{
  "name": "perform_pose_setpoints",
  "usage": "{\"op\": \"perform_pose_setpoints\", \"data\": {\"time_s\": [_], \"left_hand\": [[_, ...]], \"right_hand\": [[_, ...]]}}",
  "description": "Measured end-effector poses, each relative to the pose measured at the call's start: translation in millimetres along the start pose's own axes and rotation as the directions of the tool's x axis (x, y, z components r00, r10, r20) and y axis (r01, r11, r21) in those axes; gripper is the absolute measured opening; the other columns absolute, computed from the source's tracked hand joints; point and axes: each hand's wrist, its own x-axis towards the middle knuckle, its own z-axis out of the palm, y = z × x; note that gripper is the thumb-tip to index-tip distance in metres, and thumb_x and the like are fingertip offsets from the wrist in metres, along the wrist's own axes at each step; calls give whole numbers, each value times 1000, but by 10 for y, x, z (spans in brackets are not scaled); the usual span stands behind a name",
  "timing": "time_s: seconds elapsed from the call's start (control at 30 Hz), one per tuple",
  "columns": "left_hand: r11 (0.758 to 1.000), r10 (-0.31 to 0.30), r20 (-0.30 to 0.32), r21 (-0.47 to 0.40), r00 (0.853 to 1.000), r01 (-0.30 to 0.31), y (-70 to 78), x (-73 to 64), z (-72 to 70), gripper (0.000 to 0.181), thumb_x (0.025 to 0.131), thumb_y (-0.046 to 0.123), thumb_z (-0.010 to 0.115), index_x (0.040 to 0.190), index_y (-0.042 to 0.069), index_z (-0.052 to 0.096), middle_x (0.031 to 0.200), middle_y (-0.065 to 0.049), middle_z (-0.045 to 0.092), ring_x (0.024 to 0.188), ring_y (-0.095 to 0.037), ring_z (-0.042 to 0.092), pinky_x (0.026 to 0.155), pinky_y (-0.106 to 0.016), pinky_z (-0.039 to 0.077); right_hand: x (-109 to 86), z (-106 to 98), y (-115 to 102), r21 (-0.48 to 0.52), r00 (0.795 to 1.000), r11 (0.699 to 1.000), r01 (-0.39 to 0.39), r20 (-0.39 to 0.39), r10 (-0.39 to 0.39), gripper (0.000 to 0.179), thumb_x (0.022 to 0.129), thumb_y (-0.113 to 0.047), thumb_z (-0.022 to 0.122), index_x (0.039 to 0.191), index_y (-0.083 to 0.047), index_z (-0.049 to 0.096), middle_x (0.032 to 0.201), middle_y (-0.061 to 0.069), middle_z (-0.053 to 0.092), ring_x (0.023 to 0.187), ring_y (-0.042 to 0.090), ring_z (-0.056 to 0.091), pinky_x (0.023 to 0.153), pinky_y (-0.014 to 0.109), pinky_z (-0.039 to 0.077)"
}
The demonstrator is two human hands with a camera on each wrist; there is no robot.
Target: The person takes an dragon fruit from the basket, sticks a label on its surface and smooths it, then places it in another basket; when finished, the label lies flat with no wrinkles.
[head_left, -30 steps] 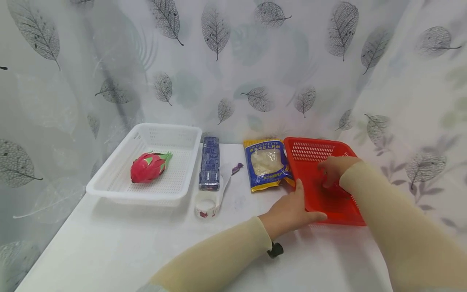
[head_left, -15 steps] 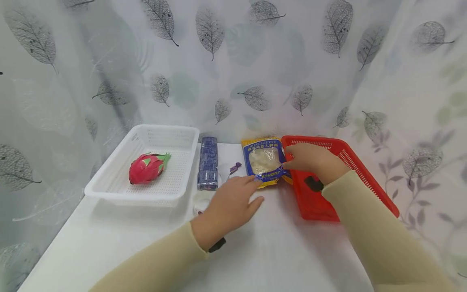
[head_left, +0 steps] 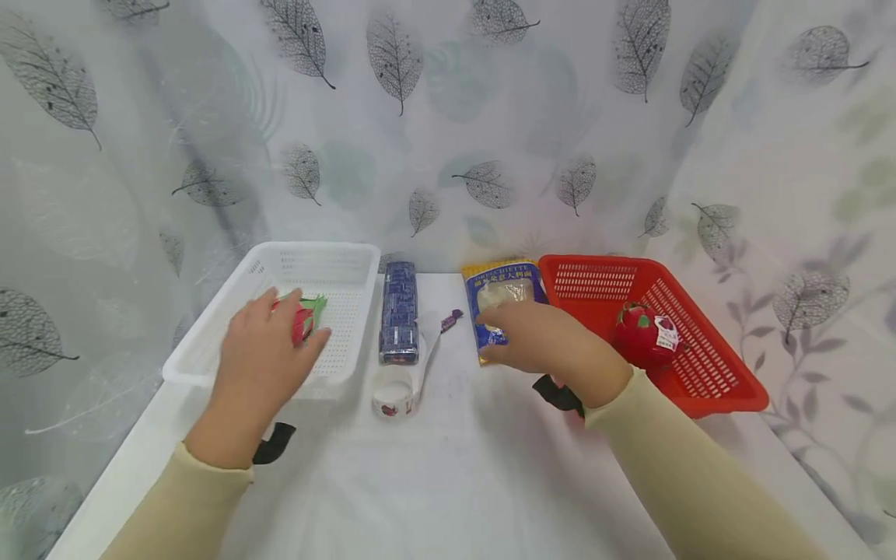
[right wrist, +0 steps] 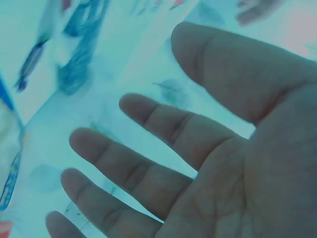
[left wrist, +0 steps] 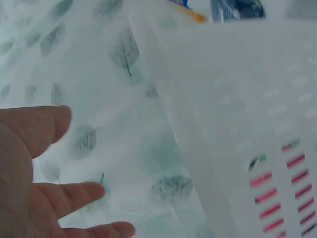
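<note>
My left hand (head_left: pixel 259 362), fingers spread, hovers over the near part of the white basket (head_left: pixel 350 369). It partly covers a pink dragon fruit (head_left: pixel 302 325) in the basket; through the slots in the left wrist view, pink strips (left wrist: pixel 270 210) of the fruit show. My right hand (head_left: pixel 556 346) is held over the table, overlapping the blue and yellow orecchiette bag (head_left: pixel 500 292). In the right wrist view its palm (right wrist: pixel 213 173) holds nothing and the fingers are apart. A red dragon fruit (head_left: pixel 644 338) with a white label lies in the red basket (head_left: pixel 721 397).
Between the baskets lie a long dark-blue package (head_left: pixel 400 311), a white spoon (head_left: pixel 427 354), a small purple-wrapped candy (head_left: pixel 451 320) and a white ring-shaped item (head_left: pixel 392 395) with red print. A leaf-patterned curtain (head_left: pixel 462 117) hangs behind the white table (head_left: pixel 420 482).
The left hand has left the red basket's rim and moved left to the white basket. The right hand has come out of the red basket, leaving the labelled dragon fruit visible. The red basket has shifted.
</note>
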Motion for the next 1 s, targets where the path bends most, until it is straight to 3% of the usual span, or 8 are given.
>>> {"op": "perform_pose_setpoints", "data": {"time_s": [0.1,0.2,0.3,0.5,0.57,0.67,0.73,1.0], "left_hand": [[986,-165,101,42,981,162,-286,-4,-79,82,101,50,63,161,1,36,159,-42,33,139,-69,33,100,-87,34],[957,-291,197,54,936,286,-559,-13,-109,96,102,63,55,167,0,21,162,-46,20,143,-72,23,99,-91,31],[937,-345,281,49,896,346,-819,-20,-106,104,103,70,45,167,-4,12,162,-48,13,142,-74,22,103,-89,32],[909,-388,368,1,845,416,-1237,-50,-76,114,99,79,41,166,-5,5,165,-47,5,144,-73,20,109,-84,31],[903,-385,408,-17,828,428,-1327,-77,-81,118,97,81,44,165,-4,0,165,-48,2,142,-66,37,108,-82,34],[897,-365,482,-48,797,440,-1408,-104,-92,125,94,83,50,164,-1,-11,162,-51,-4,112,-49,72,105,-79,40],[889,-364,515,-57,776,455,-1435,-116,-98,129,92,85,52,163,2,-17,160,-53,-8,86,-34,80,104,-77,41],[875,-378,524,-67,763,479,-1435,-129,-131,133,88,87,55,163,5,-19,160,-52,-8,81,-26,80,105,-78,39]], "right_hand": [[-62,47,-74,4,997,999,46,-59,-46,66,93,-51,79,152,-34,58,147,4,64,132,30,61,86,51,65],[-136,97,-143,39,991,995,89,-100,-85,61,94,-48,78,150,-35,60,144,0,66,130,26,61,91,49,64],[-201,156,-203,70,986,988,140,-102,-132,58,96,-47,76,150,-34,60,146,-2,65,134,25,62,98,49,62],[-275,256,-276,79,978,978,195,-91,-188,57,99,-46,73,152,-31,59,154,-3,61,146,23,55,115,50,52],[-285,262,-313,79,979,978,193,-87,-186,57,98,-46,74,152,-32,59,154,-4,62,146,23,55,115,50,52],[-280,273,-362,72,981,981,183,-74,-177,58,98,-47,74,152,-35,59,153,-5,62,144,21,57,113,49,54],[-267,277,-401,68,981,980,186,-71,-181,58,98,-48,74,152,-35,59,153,-5,62,144,21,57,113,49,54],[-36,332,-632,31,962,963,269,-48,-268,54,99,-47,72,150,-31,62,151,-5,64,143,21,58,113,48,54]]}}
